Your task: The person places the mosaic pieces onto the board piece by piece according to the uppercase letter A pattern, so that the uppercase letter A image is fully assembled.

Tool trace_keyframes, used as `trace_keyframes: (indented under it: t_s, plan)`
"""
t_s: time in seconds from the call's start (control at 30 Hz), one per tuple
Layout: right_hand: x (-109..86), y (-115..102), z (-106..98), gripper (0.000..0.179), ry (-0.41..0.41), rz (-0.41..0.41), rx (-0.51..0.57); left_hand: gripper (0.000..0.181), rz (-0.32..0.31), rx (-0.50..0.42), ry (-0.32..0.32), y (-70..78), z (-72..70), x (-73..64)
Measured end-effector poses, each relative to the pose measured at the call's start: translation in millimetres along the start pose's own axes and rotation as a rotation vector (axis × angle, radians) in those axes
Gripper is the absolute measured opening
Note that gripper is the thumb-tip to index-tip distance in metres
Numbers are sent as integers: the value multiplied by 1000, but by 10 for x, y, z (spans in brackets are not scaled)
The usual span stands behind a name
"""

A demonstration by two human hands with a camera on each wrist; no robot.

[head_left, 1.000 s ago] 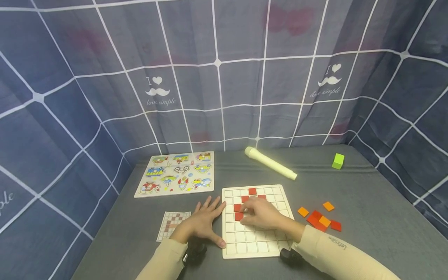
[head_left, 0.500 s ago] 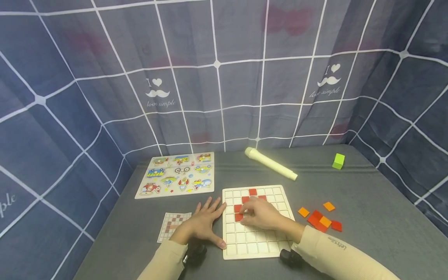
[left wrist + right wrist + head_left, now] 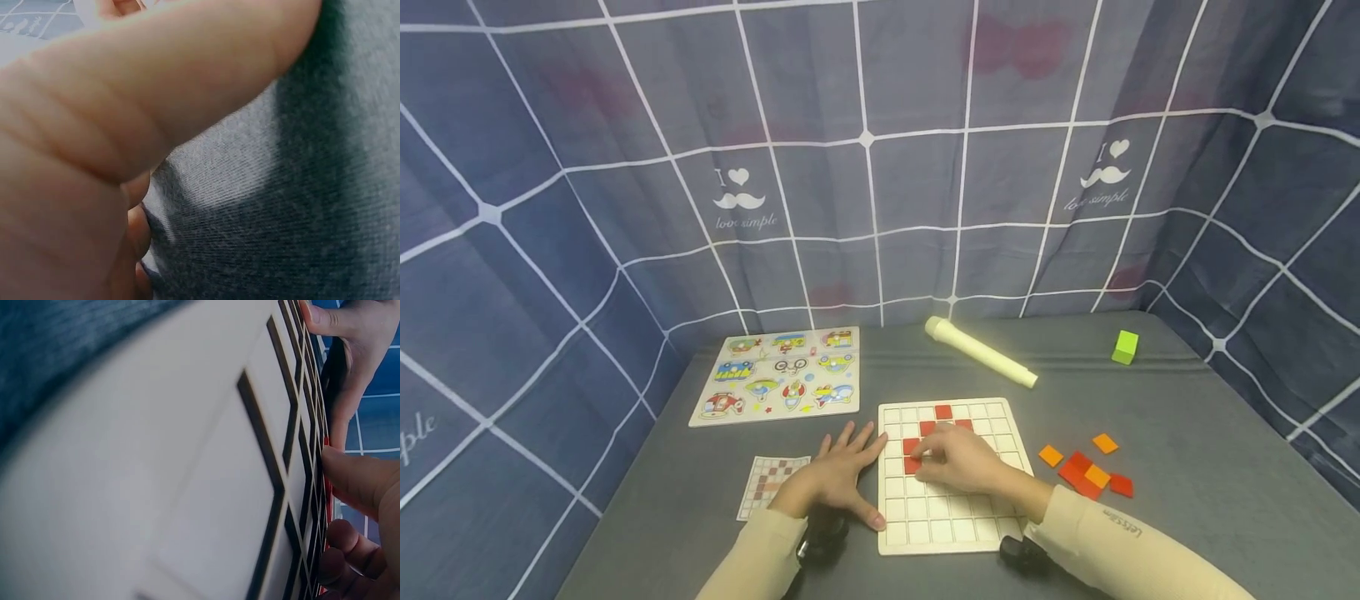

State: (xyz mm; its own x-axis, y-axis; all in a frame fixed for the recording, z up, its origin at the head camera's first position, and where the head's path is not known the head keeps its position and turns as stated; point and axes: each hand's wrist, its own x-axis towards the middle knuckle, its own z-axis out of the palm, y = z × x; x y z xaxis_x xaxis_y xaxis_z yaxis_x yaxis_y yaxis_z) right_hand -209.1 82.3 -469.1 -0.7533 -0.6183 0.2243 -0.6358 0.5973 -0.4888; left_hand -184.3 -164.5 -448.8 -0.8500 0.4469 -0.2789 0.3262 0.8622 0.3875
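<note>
Nothing has visibly moved since the earlier frame. The left hand point(image 3: 842, 477) lies spread on the surface point(image 3: 1157, 433), thumb and index fingertips at the left edge of a pale gridded board point(image 3: 919, 532). Curled fingers of the right hand point(image 3: 958, 462) sit at a red tile point(image 3: 912, 466) in the board's second column from the left; whether they pinch or merely touch it cannot be told. For neat work, brace the board and keep the tile flat and square to the grid
</note>
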Motion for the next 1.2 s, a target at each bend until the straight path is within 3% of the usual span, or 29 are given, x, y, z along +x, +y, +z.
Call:
trace_keyframes:
  t_s: [0.17, 0.53, 0.93, 1.2]
  plan:
    - [-2, 1, 17, 21, 15, 29, -8, 127, 13, -4, 18, -40, 29, 6]
    - [-14, -14, 27, 18, 37, 7, 2, 125, 26, -19, 31, 2, 20, -36]
    - [-7, -43, 58, 19, 75, 110, 4, 125, 42, -30, 42, -9, 42, -33]
    - [-17, -11, 58, 20, 74, 82, 6, 127, 48, -38, 38, -66, 61, -4]
